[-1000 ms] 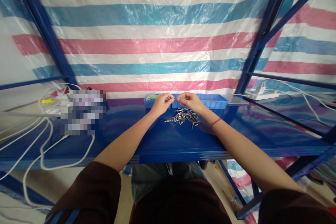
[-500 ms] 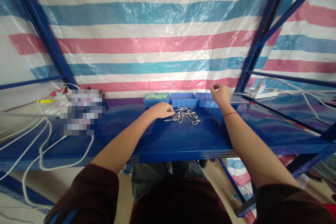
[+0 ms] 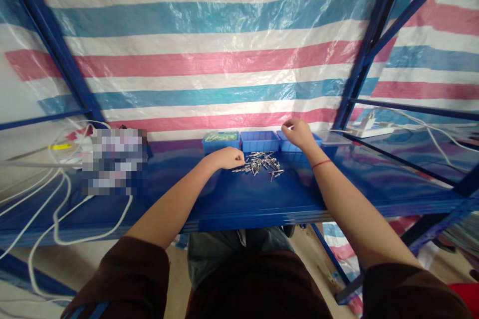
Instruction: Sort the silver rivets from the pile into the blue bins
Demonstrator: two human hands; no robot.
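A loose pile of small silver blind rivets (image 3: 264,160) lies on the blue shelf top (image 3: 239,199). At the pile's left edge my left hand (image 3: 231,158) rests with its fingers curled into a pinch; what is between the fingertips is hidden. My right hand (image 3: 299,133) hangs over the left part of the right blue bin (image 3: 290,146), its fingers bent down and closed; I cannot make out anything in them. Beside that bin stands the middle blue bin (image 3: 259,145), behind the pile. The left blue bin (image 3: 210,147) holds pale green packets (image 3: 223,137).
A flat clear plastic piece (image 3: 337,138) lies right of the bins, before a white power strip (image 3: 370,132). White cables (image 3: 67,209) loop over the shelf's left side, near a blurred-out object (image 3: 116,159). Blue posts (image 3: 359,65) and a striped sheet (image 3: 224,60) stand behind.
My right hand has moved left across the right bin, toward the middle bin. My left hand stays at the pile's left edge. The view has shifted slightly.
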